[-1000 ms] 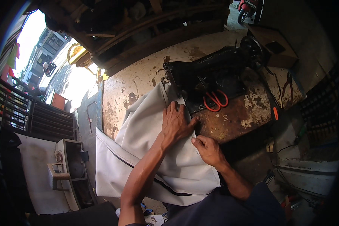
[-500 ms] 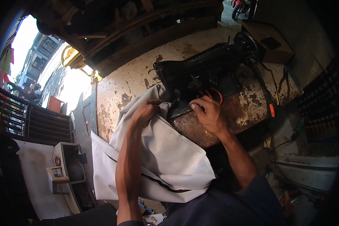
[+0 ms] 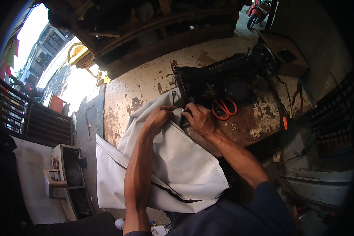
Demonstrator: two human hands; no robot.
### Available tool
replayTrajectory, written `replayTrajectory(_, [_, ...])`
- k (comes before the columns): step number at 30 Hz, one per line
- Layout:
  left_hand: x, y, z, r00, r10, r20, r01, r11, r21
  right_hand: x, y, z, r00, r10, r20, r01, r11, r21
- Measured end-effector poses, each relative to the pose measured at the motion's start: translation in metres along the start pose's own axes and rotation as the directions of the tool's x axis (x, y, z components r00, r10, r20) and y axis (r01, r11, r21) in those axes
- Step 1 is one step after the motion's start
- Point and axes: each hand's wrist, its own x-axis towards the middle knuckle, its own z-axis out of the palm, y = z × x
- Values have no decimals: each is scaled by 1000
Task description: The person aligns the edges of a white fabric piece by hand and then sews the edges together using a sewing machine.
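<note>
A large sheet of pale grey-white upholstery material (image 3: 185, 157) with stitched seams drapes from a black sewing machine (image 3: 212, 74) over the table edge toward my lap. My left hand (image 3: 161, 118) is closed on a fold of it, just left of the machine's needle end. Close beside it, my right hand (image 3: 200, 120) pinches the same material's edge with bent fingers; the fingertips partly hide the spot. Right of that hand lie red-handled scissors (image 3: 229, 114), their blades mostly out of sight beneath the machine.
The worn wooden table (image 3: 133, 88) has peeling paint. On its right side lie an orange-tipped tool (image 3: 285, 122) and pliers (image 3: 297, 96), near a wooden box (image 3: 283, 55). A dark wooden rack (image 3: 145, 35) stands behind. At left is a white cabinet (image 3: 65, 188).
My right hand has moved left from beside the scissors to the material next to my left hand, uncovering the red handles. The view has shifted slightly.
</note>
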Motion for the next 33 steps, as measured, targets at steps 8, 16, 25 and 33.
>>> replayTrajectory(8, [-6, 6, 6, 999, 20, -49, -17, 998, 62, 6, -7, -7, 997, -68, 39, 71, 995, -65])
replayTrajectory(16, [4, -10, -4, 998, 54, 13, -55, 996, 73, -9, -27, -41, 929, 302, 214, -349, 907, 235])
replayTrajectory(25, [4, -17, -4, 996, 82, 41, -84, 996, 44, 7, -35, -16, 858, 429, 282, -453, 891, 22])
replayTrajectory(33, [9, -21, -2, 991, 129, 24, -131, 969, 210, -8, -28, -19, 863, 401, 307, -495, 557, 667])
